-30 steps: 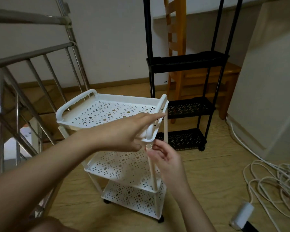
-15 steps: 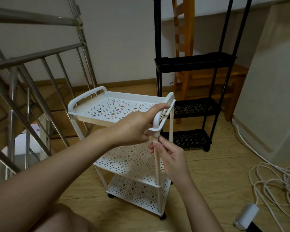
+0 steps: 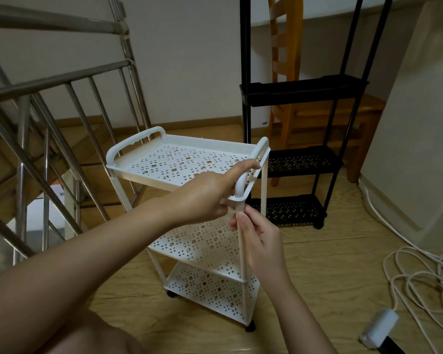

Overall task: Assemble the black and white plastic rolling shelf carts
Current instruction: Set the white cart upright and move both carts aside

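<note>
Near-right corner of top tray (image 3: 205,140) is gripped by left hand (image 3: 202,198), prob. to steady it — pole (image 3: 242,254), pinched by right hand (image 3: 260,241), is held at corner socket. The white cart (image 3: 210,284) stands on floor (image 3: 317,277).

Wooden floor (image 3: 330,264), steel railing (image 3: 62,79), chair (image 3: 296,42)

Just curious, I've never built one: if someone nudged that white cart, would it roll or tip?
Probably roll: small black castors sit under the white cart. It looks light, being thin perforated plastic. It may wobble too, since the front post is tall and slim.
</note>
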Demonstrator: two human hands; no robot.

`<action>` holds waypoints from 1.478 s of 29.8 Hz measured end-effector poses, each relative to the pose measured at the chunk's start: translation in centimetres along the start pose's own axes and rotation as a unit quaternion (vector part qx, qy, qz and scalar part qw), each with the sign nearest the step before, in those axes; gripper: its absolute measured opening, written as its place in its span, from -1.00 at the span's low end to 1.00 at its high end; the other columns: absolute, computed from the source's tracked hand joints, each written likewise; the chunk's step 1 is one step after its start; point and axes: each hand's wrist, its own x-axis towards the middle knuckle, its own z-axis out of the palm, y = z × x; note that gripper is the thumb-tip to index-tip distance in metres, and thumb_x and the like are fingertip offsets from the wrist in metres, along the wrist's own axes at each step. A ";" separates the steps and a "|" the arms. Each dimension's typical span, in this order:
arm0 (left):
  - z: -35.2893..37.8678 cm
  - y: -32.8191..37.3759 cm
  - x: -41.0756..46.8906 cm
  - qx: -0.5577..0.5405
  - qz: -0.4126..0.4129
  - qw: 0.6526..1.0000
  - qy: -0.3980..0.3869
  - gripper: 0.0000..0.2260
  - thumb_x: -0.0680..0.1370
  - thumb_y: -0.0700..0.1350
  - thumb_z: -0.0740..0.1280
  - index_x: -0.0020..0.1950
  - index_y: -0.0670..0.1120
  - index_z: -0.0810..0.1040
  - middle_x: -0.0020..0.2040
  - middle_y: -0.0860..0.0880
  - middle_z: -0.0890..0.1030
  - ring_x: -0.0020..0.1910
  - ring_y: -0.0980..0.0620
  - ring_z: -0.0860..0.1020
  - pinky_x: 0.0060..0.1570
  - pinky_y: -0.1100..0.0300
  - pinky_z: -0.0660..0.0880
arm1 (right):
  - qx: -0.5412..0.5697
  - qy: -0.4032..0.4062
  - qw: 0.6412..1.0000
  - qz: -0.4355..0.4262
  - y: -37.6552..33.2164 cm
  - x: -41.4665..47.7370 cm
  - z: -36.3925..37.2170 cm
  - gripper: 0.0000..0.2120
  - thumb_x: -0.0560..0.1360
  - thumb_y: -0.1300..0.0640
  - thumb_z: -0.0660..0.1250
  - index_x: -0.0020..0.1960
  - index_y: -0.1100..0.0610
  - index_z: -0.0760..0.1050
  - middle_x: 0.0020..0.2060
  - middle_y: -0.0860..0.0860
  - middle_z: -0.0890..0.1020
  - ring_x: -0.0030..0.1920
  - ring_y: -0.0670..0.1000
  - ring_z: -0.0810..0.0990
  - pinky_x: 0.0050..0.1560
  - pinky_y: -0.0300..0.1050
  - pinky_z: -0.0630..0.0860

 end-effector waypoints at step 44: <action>2.4 -8.1 -10.2 -0.489 -0.282 0.798 0.213 -0.81 0.57 -0.15 0.27 0.11 -0.12 0.62 -0.04 0.00 0.69 0.00 0.14 0.63 0.04 0.27 0.56 | -0.377 -0.106 0.905 -0.168 -4.3 7.4 10.1 -0.73 0.54 0.17 0.30 0.20 -0.01 0.58 -0.18 -0.13 0.43 -0.07 -0.05 0.40 0.08 -0.09 0.10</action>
